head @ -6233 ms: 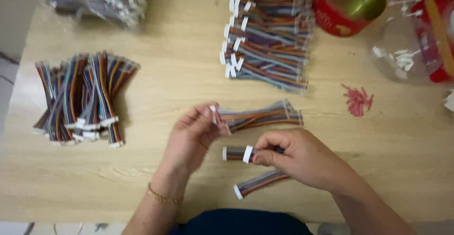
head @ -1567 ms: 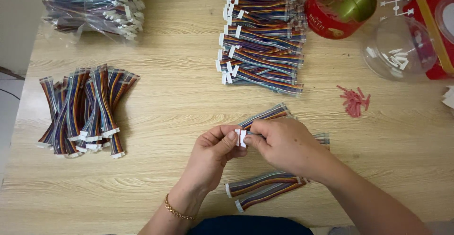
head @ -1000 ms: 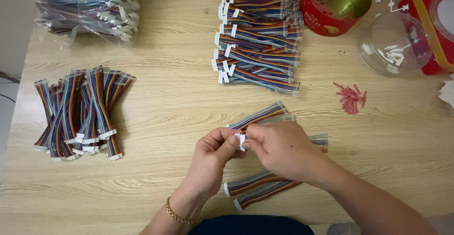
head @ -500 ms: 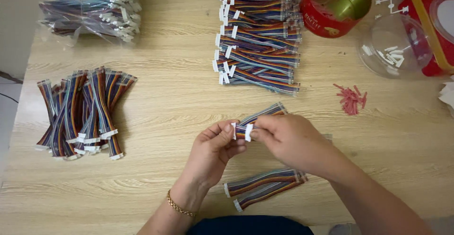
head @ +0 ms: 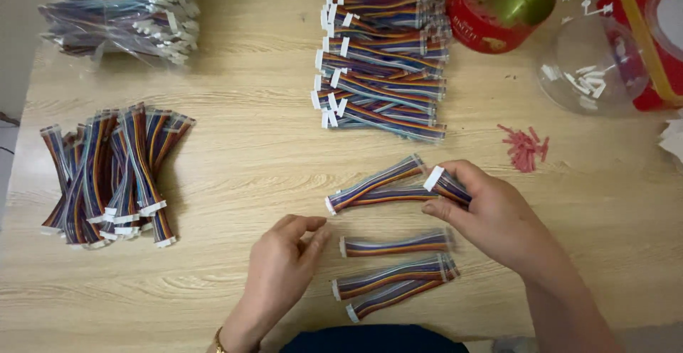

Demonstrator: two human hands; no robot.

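Observation:
My right hand (head: 498, 214) grips a short rainbow ribbon cable (head: 449, 184) by its white-connector end, just right of two loose cables (head: 377, 186) lying on the wooden table (head: 242, 175). My left hand (head: 284, 264) rests on the table with fingers apart and nothing in it, its fingertips close to the left end of a single cable (head: 395, 245). Below that lie two more cables (head: 391, 287), near the table's front edge.
A large stack of ribbon cables (head: 380, 51) lies at the back centre, a second pile (head: 110, 175) at the left, and a bagged bundle (head: 121, 12) at the back left. A red round tin (head: 498, 8), a clear lidded container (head: 594, 65) and small red pieces (head: 525, 147) sit at the right.
My hands have parted. The left hand let go and dropped to the table. The right hand carried its cable to the right, and one more cable now lies in front of me.

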